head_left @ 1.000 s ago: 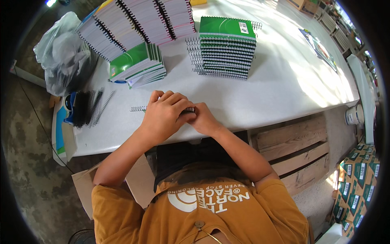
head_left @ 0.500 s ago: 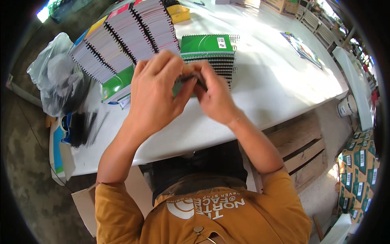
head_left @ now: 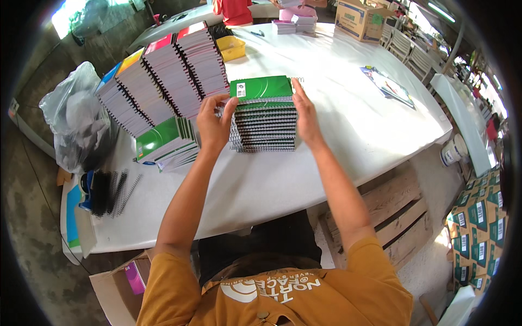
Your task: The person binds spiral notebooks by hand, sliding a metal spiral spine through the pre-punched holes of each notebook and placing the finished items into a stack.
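Note:
A stack of green spiral-bound notebooks [head_left: 265, 127] stands on the white table, its coils facing me in rows. The top green notebook [head_left: 266, 88] has a white label at its left. My left hand [head_left: 213, 122] is at the stack's left side, thumb against the top notebook's left edge and fingers apart from it, partly curled. Along the right side my right hand [head_left: 308, 117] lies with fingers stretched out, the fingertips at the top notebook's right edge. Left of the stack lie more green-covered booklets [head_left: 163, 142], fanned out and leaning on tall piles of bound pages [head_left: 163, 81].
Loose black binding coils [head_left: 109, 193] lie at the table's left edge, below a grey plastic bag [head_left: 81, 117]. A yellow tray [head_left: 231, 48] stands behind the piles. Flat printed sheets [head_left: 387, 87] and a cardboard box [head_left: 359, 20] are to the right. Two people stand across the table.
My hands have parted from a small dark thing held between them and moved to both sides of the notebook stack. The top notebook's label is now at the left, not the right.

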The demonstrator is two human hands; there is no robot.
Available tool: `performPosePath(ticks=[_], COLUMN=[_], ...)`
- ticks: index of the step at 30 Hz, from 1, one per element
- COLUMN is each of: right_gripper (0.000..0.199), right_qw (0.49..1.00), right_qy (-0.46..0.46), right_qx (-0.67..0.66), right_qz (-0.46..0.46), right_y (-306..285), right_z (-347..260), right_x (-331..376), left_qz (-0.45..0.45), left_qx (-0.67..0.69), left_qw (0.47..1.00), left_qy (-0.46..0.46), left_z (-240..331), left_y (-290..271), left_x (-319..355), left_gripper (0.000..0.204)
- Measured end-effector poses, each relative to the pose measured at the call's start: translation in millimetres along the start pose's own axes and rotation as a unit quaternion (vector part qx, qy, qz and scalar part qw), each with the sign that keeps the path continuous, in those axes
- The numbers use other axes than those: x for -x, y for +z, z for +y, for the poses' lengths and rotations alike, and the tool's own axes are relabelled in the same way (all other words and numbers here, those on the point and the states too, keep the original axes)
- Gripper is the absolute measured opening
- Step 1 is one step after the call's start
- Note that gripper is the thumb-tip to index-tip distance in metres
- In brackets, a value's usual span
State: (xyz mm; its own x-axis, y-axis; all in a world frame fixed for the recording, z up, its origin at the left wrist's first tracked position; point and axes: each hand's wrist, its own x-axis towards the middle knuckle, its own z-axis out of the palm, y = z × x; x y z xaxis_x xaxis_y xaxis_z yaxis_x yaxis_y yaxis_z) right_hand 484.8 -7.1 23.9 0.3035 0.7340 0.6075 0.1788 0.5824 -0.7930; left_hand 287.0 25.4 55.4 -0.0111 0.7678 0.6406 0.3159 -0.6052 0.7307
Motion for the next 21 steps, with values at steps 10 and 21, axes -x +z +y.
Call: performPosePath(ticks=[10, 21], right_gripper=[0.027, 0.033], right_qw=[0.962, 0.918], right_qy=[-0.081, -0.209], right_qx=[0.15, 0.255], right_qz=[0.213, 0.221], right_y=[38.7, 25.8], right_z=[1.2, -13.3], right_x=[18.1, 28.9], left_qz=[0.188, 0.07], left_qx=[0.142, -0.166], left_qw=[0.971, 0.981], left_qy=[-0.034, 0.078], left_z=[-3.0, 15.9], left_y=[28.6, -46.7], left_x=[1.2, -5.0], left_gripper=[0.029, 0.039])
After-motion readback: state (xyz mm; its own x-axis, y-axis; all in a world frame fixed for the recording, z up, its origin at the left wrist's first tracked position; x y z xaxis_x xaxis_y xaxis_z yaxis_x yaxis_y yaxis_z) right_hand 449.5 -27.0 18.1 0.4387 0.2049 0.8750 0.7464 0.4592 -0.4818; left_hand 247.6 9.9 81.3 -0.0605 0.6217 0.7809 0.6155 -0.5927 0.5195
